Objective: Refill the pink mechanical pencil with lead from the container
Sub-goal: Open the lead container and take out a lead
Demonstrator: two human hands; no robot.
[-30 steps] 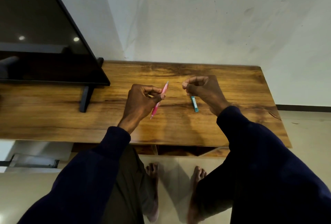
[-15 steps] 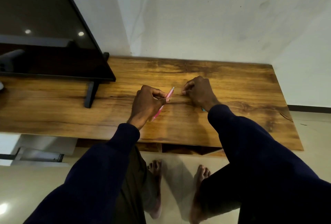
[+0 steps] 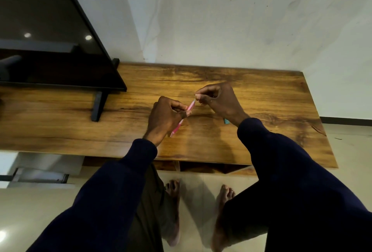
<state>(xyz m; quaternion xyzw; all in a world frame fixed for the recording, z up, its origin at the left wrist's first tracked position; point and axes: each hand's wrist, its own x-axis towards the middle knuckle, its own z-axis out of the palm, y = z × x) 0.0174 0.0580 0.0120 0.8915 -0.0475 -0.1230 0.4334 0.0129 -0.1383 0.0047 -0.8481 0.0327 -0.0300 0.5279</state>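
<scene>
- The TV (image 3: 50, 40) stands on its foot at the far left of the table (image 3: 261, 147), well apart from both hands and out of the work.
- The left hand (image 3: 164, 118) is closed around the pencil (image 3: 182, 120), thumb and fingers clamped on the middle of the barrel. The pencil slants, its top end rising up and to the right of the grip and its tip poking out below the grip, above the wood.
- The right hand (image 3: 218, 101) pinches thumb and forefinger together just at the pencil's top end. Whether it holds a lead, the cap, or nothing cannot be told; anything there is too thin to see.
- The container (image 3: 226, 121) lies flat on the table below the right wrist, mostly hidden by it.
- Judged step: feeding lead into the open top of the barrel, or recapping it.
- Risks: a lead met off-axis would likely snap against the rim; a loose pinch could drop it onto the grained wood, where it would be hard to find; the right sleeve (image 3: 261, 141) could brush the container and roll it off.
</scene>
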